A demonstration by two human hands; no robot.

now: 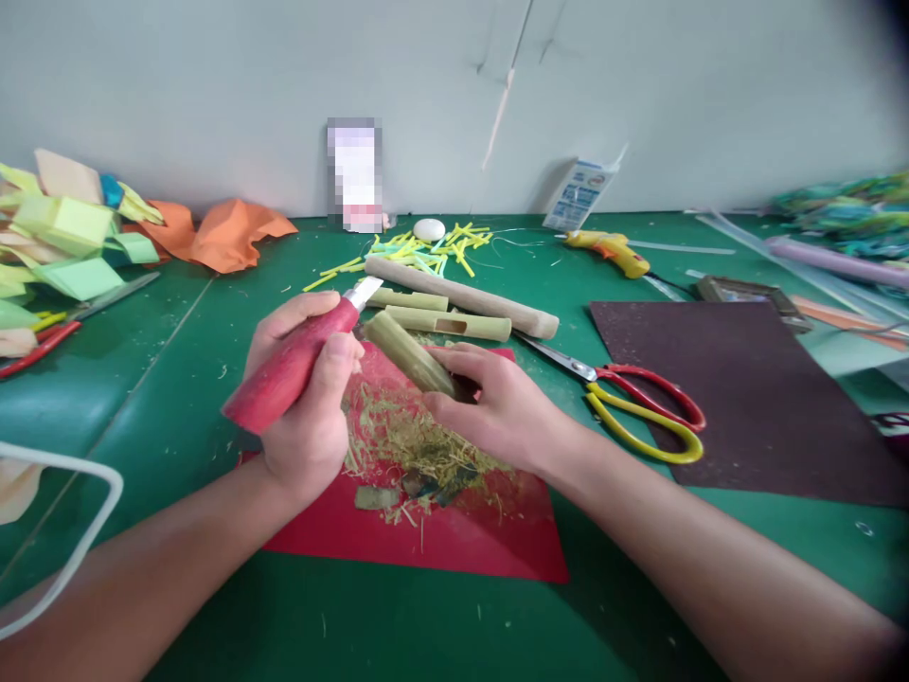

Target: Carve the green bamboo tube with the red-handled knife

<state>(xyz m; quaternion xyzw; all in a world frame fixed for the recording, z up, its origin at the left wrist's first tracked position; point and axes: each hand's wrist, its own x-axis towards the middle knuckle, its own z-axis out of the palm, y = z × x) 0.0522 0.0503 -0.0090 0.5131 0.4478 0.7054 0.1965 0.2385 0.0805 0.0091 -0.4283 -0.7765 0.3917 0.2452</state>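
My left hand (305, 407) is closed round the thick red handle of a carving knife (288, 374), its short metal blade pointing up and away. In my right hand (490, 403) is a greenish bamboo piece (412, 355), gripped at its near end and tilted toward the knife. The blade is apart from the bamboo. Below both hands lies a red sheet (497, 554) strewn with bamboo shavings (398, 426) and a few flat chips (376, 496). Just beyond rest a slotted bamboo piece (475, 326), another bamboo piece (418, 299) and a round wooden stick (461, 296).
Scissors (597, 371) with red and yellow handles lie right of the red sheet, partly on a dark sheet (753, 398). A yellow glue gun (611, 254), a white egg-shaped object (429, 229) and yellow strips (404, 254) are farther back. Folded papers (71, 227) crowd the left.
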